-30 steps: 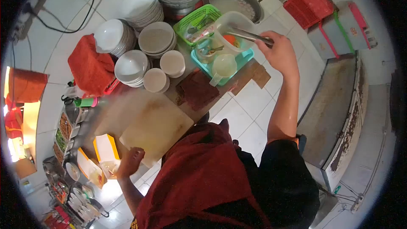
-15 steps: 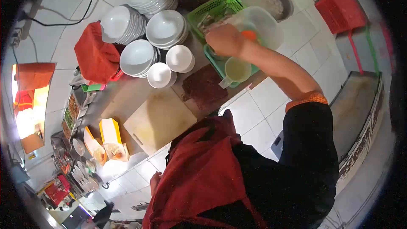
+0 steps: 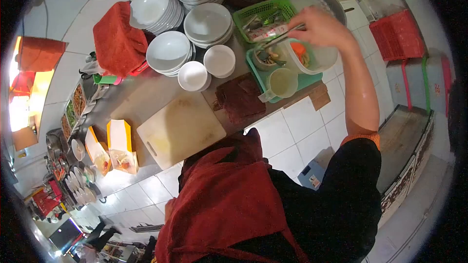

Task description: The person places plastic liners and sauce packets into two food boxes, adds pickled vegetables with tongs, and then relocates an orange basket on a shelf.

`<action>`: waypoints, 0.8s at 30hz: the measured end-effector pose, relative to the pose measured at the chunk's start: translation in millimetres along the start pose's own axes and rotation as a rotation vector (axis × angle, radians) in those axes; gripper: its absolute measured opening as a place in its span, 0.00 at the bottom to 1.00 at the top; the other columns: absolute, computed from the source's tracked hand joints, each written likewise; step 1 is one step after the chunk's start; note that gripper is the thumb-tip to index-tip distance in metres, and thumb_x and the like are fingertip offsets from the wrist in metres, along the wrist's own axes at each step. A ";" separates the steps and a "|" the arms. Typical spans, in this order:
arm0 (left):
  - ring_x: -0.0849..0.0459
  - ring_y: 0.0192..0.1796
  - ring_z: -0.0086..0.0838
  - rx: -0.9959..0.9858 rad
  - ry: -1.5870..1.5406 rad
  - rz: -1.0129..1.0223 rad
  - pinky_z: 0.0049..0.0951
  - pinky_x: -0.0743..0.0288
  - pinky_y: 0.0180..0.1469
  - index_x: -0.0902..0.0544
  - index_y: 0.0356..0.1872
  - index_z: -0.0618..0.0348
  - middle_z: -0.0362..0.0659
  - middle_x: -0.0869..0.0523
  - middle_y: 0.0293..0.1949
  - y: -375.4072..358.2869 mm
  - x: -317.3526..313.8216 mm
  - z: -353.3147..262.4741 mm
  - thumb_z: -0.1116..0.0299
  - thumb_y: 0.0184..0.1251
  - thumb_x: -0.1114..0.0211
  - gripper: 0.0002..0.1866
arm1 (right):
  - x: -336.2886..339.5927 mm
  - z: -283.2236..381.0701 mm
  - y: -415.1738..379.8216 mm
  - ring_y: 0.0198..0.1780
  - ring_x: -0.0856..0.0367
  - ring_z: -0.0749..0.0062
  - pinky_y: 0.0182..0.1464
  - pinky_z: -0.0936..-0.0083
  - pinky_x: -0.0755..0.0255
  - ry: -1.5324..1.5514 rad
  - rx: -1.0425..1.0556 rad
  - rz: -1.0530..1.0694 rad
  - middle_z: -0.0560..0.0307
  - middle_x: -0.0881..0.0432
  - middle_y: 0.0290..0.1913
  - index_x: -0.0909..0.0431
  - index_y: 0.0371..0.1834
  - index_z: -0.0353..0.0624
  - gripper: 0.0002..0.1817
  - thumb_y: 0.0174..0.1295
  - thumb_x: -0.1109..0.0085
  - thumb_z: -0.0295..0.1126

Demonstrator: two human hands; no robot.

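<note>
My right hand [image 3: 317, 30] is closed on a long thin metal utensil [image 3: 279, 40], which slants down to the left over a small round container [image 3: 267, 61] with spoon-like pieces in it. Whether the utensil is tongs or a spoon I cannot make out. Around it are a green basket [image 3: 243, 23] with a wrapped packet, a clear tub [image 3: 312, 68] with something orange inside, and a pale measuring jug [image 3: 282, 84] on a teal tray [image 3: 306, 85]. Only a sliver of my left hand [image 3: 169, 208] shows beside the red apron; its fingers are hidden.
White bowls [image 3: 168, 51] stand in several stacks beside a red cloth [image 3: 119, 39]. Nearer lie a cutting board [image 3: 180, 129], a dark red cloth [image 3: 240, 98] and two open paper boxes [image 3: 119, 141]. A large metal pot [image 3: 340, 6] sits at the back right.
My right hand has lifted and moved right from the basket and tray, and the metal utensil now shows in its fingers. The view has shifted slightly.
</note>
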State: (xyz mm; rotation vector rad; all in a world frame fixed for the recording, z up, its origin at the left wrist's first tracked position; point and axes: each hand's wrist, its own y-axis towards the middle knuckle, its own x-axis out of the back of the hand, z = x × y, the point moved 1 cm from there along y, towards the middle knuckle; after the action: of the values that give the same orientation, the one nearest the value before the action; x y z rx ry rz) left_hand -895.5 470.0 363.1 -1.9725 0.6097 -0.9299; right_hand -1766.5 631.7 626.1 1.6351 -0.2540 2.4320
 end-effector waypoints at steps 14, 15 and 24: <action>0.17 0.29 0.25 0.067 -0.232 -0.041 0.28 0.25 0.31 0.19 0.43 0.57 0.42 0.14 0.30 14.6 0.0 -27.8 0.51 0.68 0.40 0.19 | -55.2 176.1 75.2 0.26 0.21 0.73 0.30 0.74 0.29 0.462 0.204 -0.203 0.51 0.15 0.29 0.15 0.39 0.37 0.12 0.59 0.33 0.34; 0.17 0.31 0.25 0.062 -0.230 -0.015 0.28 0.25 0.32 0.18 0.42 0.56 0.42 0.14 0.30 28.8 -0.8 -13.1 0.51 0.67 0.40 0.18 | -78.1 215.2 90.2 0.27 0.19 0.70 0.31 0.73 0.28 0.500 0.312 -0.244 0.49 0.15 0.29 0.15 0.39 0.38 0.12 0.59 0.33 0.35; 0.17 0.32 0.26 0.131 -0.463 0.024 0.28 0.26 0.35 0.19 0.45 0.58 0.42 0.15 0.32 51.4 53.2 50.7 0.51 0.69 0.42 0.19 | -307.2 494.4 180.6 0.30 0.19 0.48 0.32 0.58 0.27 0.512 0.414 0.030 0.47 0.20 0.27 0.20 0.31 0.44 0.11 0.59 0.39 0.40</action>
State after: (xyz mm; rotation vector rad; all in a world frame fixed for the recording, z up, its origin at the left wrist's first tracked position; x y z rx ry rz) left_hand -826.7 430.7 321.1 -1.9642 0.2986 -0.4567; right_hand -1258.8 311.6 520.3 1.0598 0.3248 2.9573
